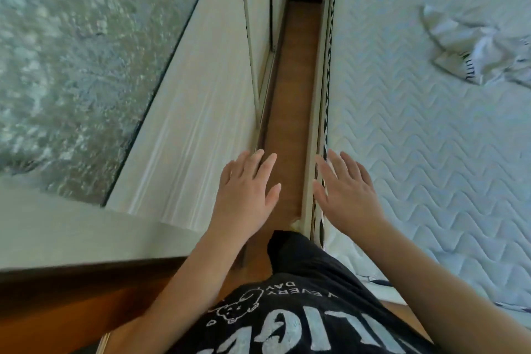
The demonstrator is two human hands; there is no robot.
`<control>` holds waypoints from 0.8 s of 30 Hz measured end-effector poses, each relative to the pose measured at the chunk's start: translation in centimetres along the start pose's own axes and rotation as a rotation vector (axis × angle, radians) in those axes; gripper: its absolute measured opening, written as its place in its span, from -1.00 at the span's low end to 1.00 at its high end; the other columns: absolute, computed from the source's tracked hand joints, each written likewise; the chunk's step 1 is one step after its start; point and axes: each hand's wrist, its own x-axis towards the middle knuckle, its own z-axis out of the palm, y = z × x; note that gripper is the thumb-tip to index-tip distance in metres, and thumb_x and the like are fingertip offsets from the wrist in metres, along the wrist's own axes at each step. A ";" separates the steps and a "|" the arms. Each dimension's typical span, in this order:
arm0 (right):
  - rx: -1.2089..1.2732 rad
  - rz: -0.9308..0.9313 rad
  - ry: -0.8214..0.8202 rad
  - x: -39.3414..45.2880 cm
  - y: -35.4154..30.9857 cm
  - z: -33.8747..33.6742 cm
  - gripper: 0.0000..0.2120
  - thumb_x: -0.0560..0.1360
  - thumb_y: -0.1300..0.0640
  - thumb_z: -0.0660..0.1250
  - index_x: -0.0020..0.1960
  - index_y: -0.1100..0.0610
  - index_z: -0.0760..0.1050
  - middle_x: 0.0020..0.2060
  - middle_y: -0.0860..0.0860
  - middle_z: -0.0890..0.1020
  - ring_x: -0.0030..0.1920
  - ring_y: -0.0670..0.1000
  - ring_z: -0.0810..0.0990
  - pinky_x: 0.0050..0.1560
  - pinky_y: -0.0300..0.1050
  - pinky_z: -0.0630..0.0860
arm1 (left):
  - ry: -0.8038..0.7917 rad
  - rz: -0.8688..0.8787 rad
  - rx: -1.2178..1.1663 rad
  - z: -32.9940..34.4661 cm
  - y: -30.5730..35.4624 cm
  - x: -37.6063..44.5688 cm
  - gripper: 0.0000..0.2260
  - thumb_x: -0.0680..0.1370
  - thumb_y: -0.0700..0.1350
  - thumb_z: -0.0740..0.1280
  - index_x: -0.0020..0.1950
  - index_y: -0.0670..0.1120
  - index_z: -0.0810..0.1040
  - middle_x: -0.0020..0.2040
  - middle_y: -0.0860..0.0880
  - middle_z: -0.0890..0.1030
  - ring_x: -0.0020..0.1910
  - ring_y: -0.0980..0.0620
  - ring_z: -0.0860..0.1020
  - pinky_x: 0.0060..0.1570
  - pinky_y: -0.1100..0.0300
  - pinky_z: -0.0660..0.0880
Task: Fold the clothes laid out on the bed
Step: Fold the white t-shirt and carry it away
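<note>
Both grips are hovering spread and holding nothing, the left hand (247,184) over the narrow floor strip (290,112), the right hand (343,190) over the bed (431,129) edge. A crumpled white garment (477,49) is lying well apart on the mattress; a wardrobe (201,100) is hemming the left.

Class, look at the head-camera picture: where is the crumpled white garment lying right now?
The crumpled white garment lies on the quilted mattress at the upper right of the head view, well beyond the right hand and touched by neither hand.
</note>
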 end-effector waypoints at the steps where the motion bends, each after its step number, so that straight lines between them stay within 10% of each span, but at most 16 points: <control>1: -0.001 0.000 -0.004 1.5 0.3 -0.1 -0.36 0.56 -0.19 -0.30 0.58 -0.01 0.03 0.57 0.03 0.09 0.57 0.09 0.00 0.54 0.07 -0.06 | 0.010 -0.002 -0.001 0.2 0.0 1.5 -0.47 0.64 0.18 0.04 0.59 0.07 0.10 0.59 -0.01 0.16 0.58 -0.07 0.06 0.54 -0.07 0.04; 10: -0.038 -0.025 -0.083 13.9 4.5 -2.3 -0.39 0.59 -0.17 -0.20 0.55 0.03 0.14 0.55 0.05 0.19 0.55 0.11 0.10 0.52 0.09 -0.02 | -0.034 -0.101 -0.009 -0.3 1.1 14.4 -0.42 0.60 0.25 -0.07 0.59 0.07 0.10 0.58 -0.02 0.19 0.57 -0.09 0.10 0.51 -0.08 0.05; 24: 0.083 0.208 0.063 25.3 13.3 -9.1 -0.47 0.65 -0.13 -0.12 0.56 0.03 0.13 0.56 0.05 0.14 0.57 0.11 0.00 0.52 0.06 -0.15 | 0.074 0.292 0.178 -6.7 8.2 34.9 -0.45 0.63 0.24 -0.06 0.53 0.03 0.29 0.53 -0.05 0.30 0.55 -0.11 0.15 0.51 -0.14 0.01</control>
